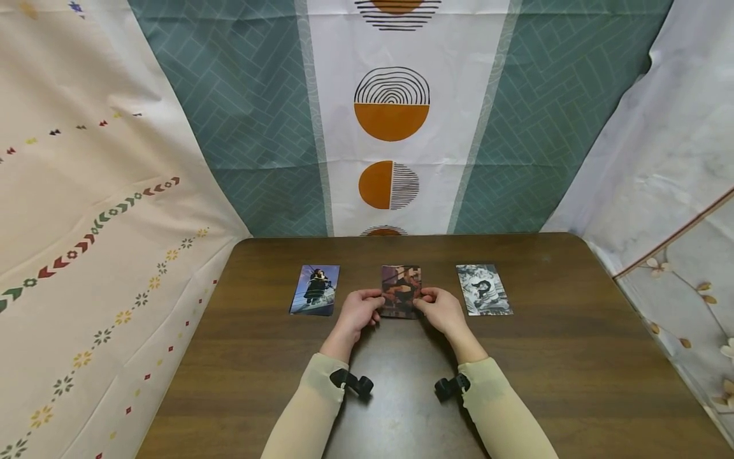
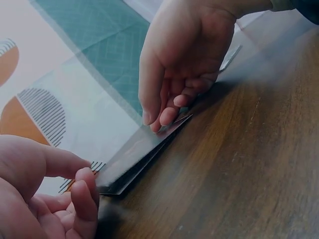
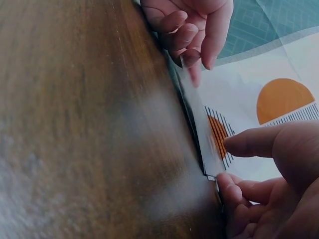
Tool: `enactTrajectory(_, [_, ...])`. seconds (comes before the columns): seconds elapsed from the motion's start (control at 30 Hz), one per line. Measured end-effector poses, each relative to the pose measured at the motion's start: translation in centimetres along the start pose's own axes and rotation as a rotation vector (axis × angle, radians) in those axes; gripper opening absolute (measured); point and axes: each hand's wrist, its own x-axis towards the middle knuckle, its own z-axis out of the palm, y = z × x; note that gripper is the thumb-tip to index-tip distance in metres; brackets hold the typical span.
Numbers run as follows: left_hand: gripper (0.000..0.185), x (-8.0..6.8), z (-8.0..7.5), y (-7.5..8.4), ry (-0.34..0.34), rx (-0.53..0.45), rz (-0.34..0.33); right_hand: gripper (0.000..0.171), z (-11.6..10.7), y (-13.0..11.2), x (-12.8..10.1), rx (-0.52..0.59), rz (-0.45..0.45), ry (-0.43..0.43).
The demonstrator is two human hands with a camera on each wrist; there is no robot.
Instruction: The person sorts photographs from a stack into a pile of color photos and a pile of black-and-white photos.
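Three photo cards lie in a row on the brown wooden table [image 1: 545, 357]. Both hands hold the dark middle card [image 1: 401, 284] by its side edges. My left hand [image 1: 374, 303] pinches the left edge and my right hand [image 1: 423, 302] pinches the right edge. In the left wrist view the middle card [image 2: 137, 157] is tilted a little off the wood, with the right hand [image 2: 162, 115] at its far end and the left hand [image 2: 82, 191] curled at its near corner. The right wrist view shows the middle card [image 3: 198, 117] edge-on between the left hand [image 3: 192, 52] and the right hand [image 3: 234, 174].
A blue-toned card [image 1: 315, 290] lies to the left and a black-and-white card [image 1: 483, 290] to the right, each about a hand's width from the middle one. Patterned curtains hang behind and beside the table. Its far edge runs just beyond the cards.
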Motion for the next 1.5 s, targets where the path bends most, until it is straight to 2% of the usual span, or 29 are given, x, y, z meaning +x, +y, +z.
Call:
enactTrajectory(0.23, [0.031,0.0,0.1,0.0,0.038,-0.028,0.033,0.045,-0.1,-0.3,-0.1,-0.021,-0.008,0.007])
enactTrajectory(0.47, [0.029,-0.1,0.2,0.2,0.041,-0.040,0.051,0.046,-0.2,-0.3,-0.1,-0.021,-0.013,0.000])
enactTrajectory(0.8, [0.026,-0.2,0.0,0.0,0.103,-0.036,0.036,0.051,-0.3,0.0,-0.3,0.044,-0.022,0.035])
enactTrajectory(0.97, [0.027,-0.3,-0.3,0.3,0.100,-0.052,0.056,0.046,-0.4,-0.3,-0.5,0.085,-0.050,0.045])
enactTrajectory(1.2, [0.025,-0.3,-1.5,0.6,0.074,0.004,0.108,0.043,0.1,-1.1,-0.8,0.085,-0.065,0.063])
enactTrajectory(1.5, [0.030,-0.7,-4.5,0.9,0.056,0.160,0.119,0.041,1.9,-2.8,-0.7,0.064,-0.135,0.050])
